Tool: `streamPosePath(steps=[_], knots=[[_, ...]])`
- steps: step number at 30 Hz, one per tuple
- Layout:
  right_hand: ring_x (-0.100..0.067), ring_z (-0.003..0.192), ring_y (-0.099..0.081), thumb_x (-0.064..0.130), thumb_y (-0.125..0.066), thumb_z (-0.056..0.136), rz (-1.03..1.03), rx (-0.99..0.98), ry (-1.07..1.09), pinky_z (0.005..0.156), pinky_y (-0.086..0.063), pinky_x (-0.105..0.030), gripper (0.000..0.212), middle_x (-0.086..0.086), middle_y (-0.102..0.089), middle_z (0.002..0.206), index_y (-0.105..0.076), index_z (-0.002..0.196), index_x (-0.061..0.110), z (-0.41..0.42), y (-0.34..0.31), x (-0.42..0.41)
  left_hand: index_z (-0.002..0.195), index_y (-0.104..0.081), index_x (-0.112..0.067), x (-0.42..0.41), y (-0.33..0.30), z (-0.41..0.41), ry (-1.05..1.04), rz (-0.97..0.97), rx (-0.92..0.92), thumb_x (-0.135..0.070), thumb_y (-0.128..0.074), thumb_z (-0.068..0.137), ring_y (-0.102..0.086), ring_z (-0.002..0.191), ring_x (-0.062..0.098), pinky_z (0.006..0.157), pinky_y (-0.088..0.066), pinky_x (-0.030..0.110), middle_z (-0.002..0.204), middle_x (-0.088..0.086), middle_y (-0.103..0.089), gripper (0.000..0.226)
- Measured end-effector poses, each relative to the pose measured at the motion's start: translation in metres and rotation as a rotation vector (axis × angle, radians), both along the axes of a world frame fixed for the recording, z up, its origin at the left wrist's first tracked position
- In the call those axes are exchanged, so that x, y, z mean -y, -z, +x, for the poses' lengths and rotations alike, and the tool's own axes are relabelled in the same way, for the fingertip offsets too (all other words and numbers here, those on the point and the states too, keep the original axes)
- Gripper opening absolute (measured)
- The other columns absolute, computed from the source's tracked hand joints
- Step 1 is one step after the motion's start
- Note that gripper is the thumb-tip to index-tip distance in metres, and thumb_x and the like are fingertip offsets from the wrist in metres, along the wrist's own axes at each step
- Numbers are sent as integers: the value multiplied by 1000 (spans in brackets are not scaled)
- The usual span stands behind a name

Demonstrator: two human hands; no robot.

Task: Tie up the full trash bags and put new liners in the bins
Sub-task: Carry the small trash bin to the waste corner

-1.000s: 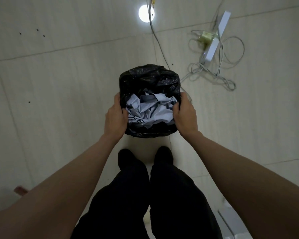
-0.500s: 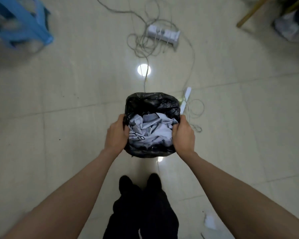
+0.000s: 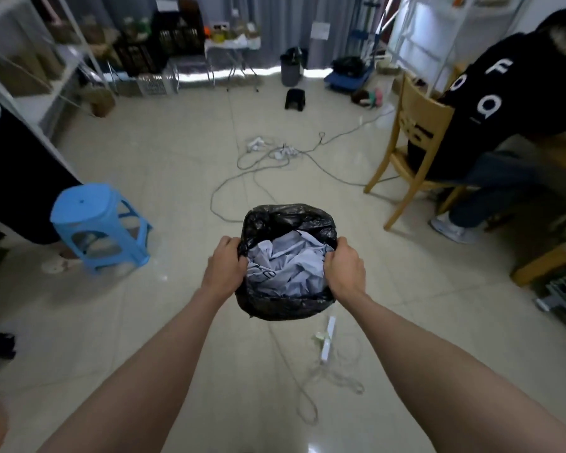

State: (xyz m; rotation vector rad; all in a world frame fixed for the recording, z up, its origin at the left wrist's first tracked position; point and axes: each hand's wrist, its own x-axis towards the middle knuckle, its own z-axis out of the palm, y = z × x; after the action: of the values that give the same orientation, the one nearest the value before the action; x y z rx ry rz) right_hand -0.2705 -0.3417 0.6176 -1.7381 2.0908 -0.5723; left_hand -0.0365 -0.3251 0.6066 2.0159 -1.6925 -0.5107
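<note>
A black trash bag [image 3: 288, 220], lining a bin I cannot see beneath it, is held out in front of me above the tiled floor. Crumpled white paper [image 3: 285, 263] fills it to the top. My left hand [image 3: 223, 268] grips the bag's left rim, fingers curled over the plastic. My right hand [image 3: 345, 269] grips the right rim the same way. A grey bin with a black liner [image 3: 291, 68] stands far across the room by the curtain.
A blue plastic stool [image 3: 98, 223] stands at left. A person sits on a wooden chair [image 3: 412, 152] at right. Cables and power strips [image 3: 275, 155] lie on the floor ahead, another strip [image 3: 327, 341] below the bag. A small black stool [image 3: 295, 99] sits farther off.
The view has risen from straight down at the floor to across the room. Both hands keep their grip on the bag's rim, and the bag is carried forward past the white power strip.
</note>
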Motion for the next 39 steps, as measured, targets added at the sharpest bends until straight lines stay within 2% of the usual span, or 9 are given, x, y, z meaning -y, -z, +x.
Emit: streamPosePath(steps=[5, 9, 14, 19, 28, 39], knots=[[-43, 97, -58, 20, -42, 98, -78, -5, -12, 73, -42, -41, 23, -22, -63, 107, -50, 111, 3, 5, -76, 84, 109, -59, -5, 81, -76, 3, -10, -97, 41, -9, -47, 89, -55, 104, 38, 85, -41, 41, 111, 15, -56, 24], [-41, 98, -59, 22, -41, 98, -143, -27, -22, 74, -43, -40, 24, -21, -63, 108, -51, 110, 4, 11, -105, 160, 106, -61, -6, 157, -107, 10, -16, -141, 80, -9, -47, 89, -56, 104, 39, 84, -42, 41, 111, 18, -59, 23], [-42, 104, -57, 24, -42, 98, -127, -47, -10, 81, -44, -42, 27, -23, -61, 113, -51, 114, 4, 26, -114, 283, 94, -57, -10, 282, -112, 28, 4, -95, 71, -12, -46, 85, -57, 96, 39, 76, -43, 39, 106, 16, -61, 14], [-41, 102, -58, 22, -43, 98, -122, -42, 13, 75, -40, -38, 24, -21, -62, 112, -51, 113, 6, 42, -123, 409, 85, -52, -15, 411, -126, 42, 20, -86, 74, -11, -48, 83, -58, 93, 38, 68, -39, 35, 102, 14, -62, 6], [-40, 100, -58, 20, -42, 96, -137, 0, 48, 75, -40, -38, 25, -20, -62, 110, -53, 113, 6, 27, -148, 593, 89, -60, -4, 600, -155, 27, 42, -152, 72, -8, -48, 84, -56, 91, 39, 70, -36, 34, 98, 21, -62, 13], [-38, 98, -58, 19, -45, 95, -146, -4, -60, 73, -41, -36, 22, -20, -63, 109, -55, 109, 6, -41, -144, 868, 82, -54, -7, 853, -148, -42, -51, -126, 75, -5, -49, 81, -56, 90, 41, 68, -35, 34, 95, 21, -62, 5]])
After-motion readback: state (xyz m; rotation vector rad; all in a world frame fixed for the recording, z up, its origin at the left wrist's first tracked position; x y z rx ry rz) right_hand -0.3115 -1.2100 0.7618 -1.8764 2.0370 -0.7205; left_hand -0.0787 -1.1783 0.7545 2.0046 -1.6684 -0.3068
